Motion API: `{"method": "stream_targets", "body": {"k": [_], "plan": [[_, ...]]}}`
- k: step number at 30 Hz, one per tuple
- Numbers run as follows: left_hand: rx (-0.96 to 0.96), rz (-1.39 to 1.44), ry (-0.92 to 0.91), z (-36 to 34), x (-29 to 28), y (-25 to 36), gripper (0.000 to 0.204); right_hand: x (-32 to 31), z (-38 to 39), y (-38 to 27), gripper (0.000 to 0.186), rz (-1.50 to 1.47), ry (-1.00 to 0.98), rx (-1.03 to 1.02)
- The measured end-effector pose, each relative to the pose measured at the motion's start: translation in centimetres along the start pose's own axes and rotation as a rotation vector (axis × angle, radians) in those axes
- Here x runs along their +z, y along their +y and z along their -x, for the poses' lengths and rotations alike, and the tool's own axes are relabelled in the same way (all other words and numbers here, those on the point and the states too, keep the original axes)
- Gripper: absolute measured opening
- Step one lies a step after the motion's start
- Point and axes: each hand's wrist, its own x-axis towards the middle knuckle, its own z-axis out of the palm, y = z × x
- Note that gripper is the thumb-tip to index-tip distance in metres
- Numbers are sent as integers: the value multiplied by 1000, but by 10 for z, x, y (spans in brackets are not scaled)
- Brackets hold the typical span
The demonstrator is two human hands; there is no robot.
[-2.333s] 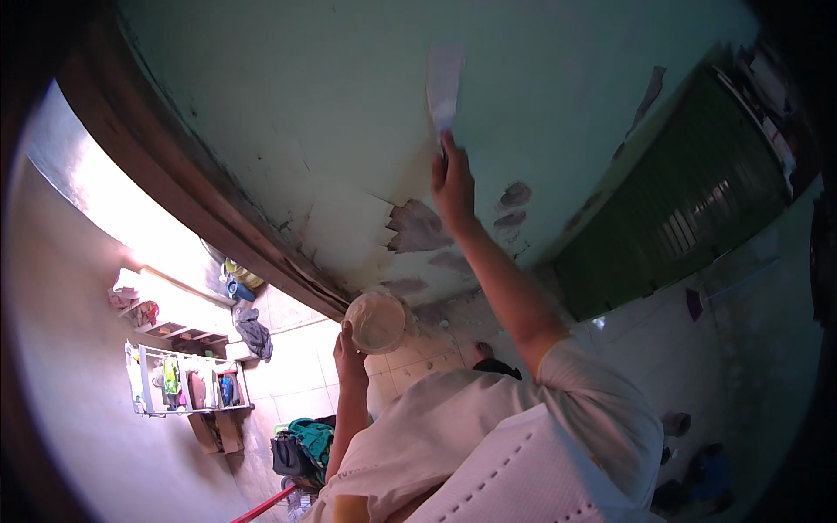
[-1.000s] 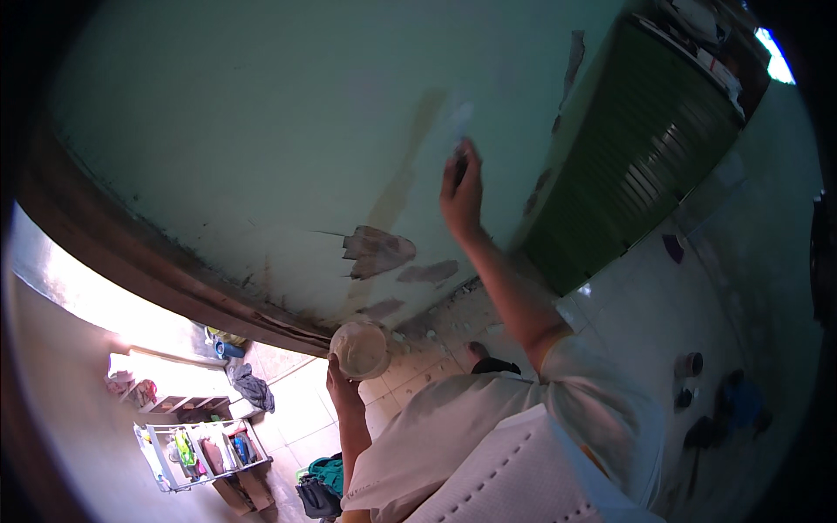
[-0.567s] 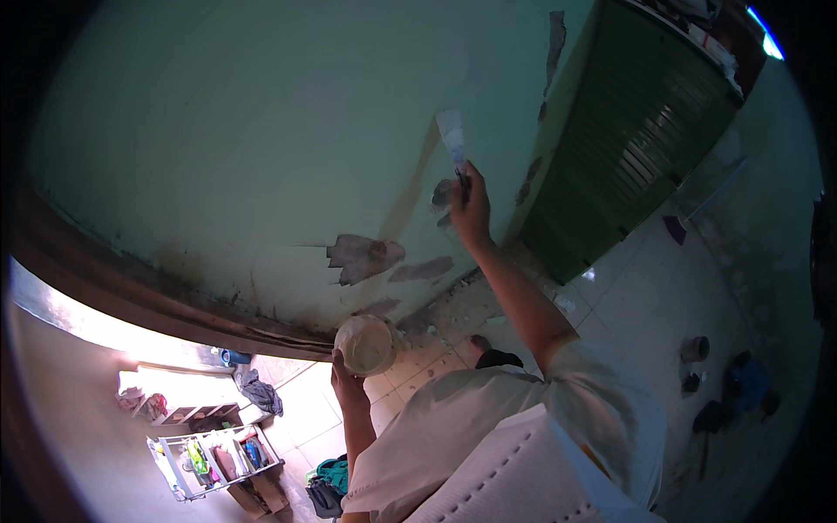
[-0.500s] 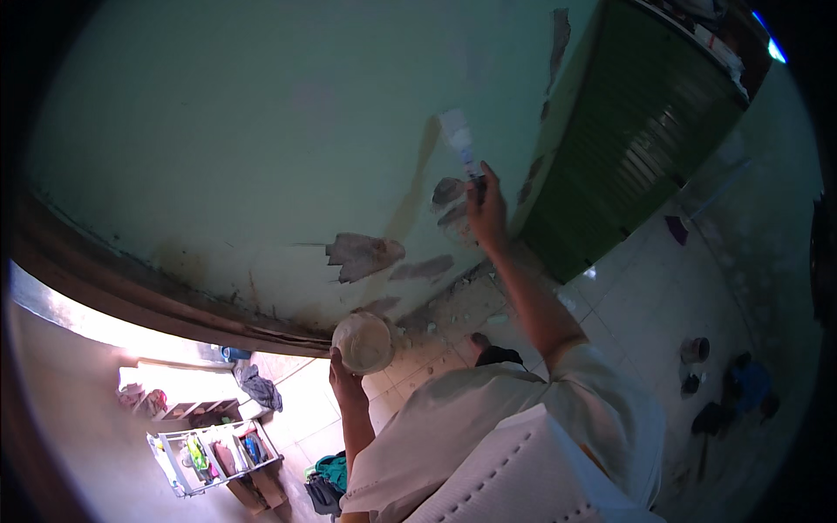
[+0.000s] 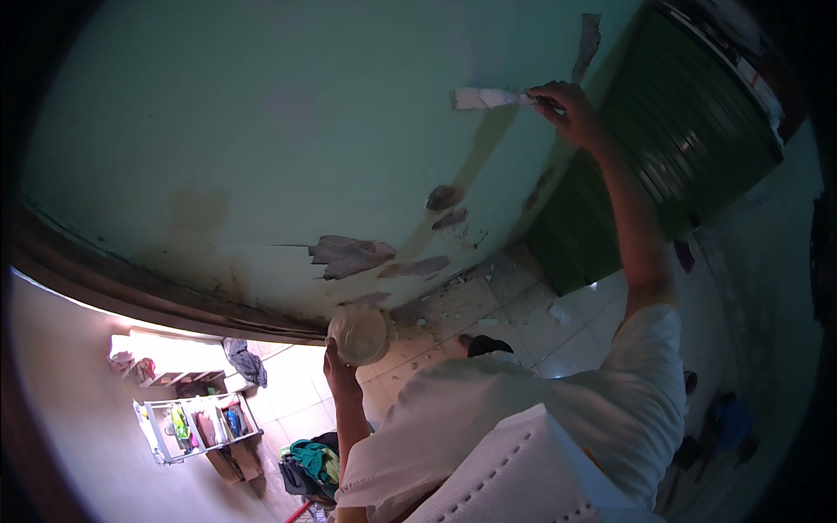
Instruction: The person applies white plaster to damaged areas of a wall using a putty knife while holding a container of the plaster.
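A putty knife (image 5: 481,98) with a pale-coated blade lies almost sideways at the pale green wall (image 5: 261,131). My right hand (image 5: 558,109) is closed on its handle, up near a long grey patch (image 5: 586,48) of bare wall. Lower on the wall are several flaked grey patches (image 5: 347,254) and yellowish stains. My left hand (image 5: 340,368) grips a round pale tub (image 5: 359,333) of creamy paste by its side, low beside the wooden frame at the wall's edge. Whether the blade touches the wall I cannot tell.
A green slatted door (image 5: 663,148) stands at the right. At the lower left are a brightly lit doorway, a rack (image 5: 196,423) with hung cloths, and a pile of teal and dark clothes (image 5: 309,466). Flakes of debris lie on the tiled floor (image 5: 540,331) along the wall's foot.
My right hand has moved up and rightward, and the knife has turned from nearly upright to nearly sideways, blade pointing left. My left hand still holds the tub low.
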Motion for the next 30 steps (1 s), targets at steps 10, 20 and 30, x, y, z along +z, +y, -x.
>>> {"method": "stream_targets", "body": {"k": [10,20,30], "plan": [[1,56,13,-7,59,-27,69,-30,-41,47,28,31,-30,-11],[-6,25,35,-4,99,-36,66,-74,17,54,27,-113,-164,242],[26,8,5,0,123,-38,64,-50,-56,68,17,-244,-552,130]]}}
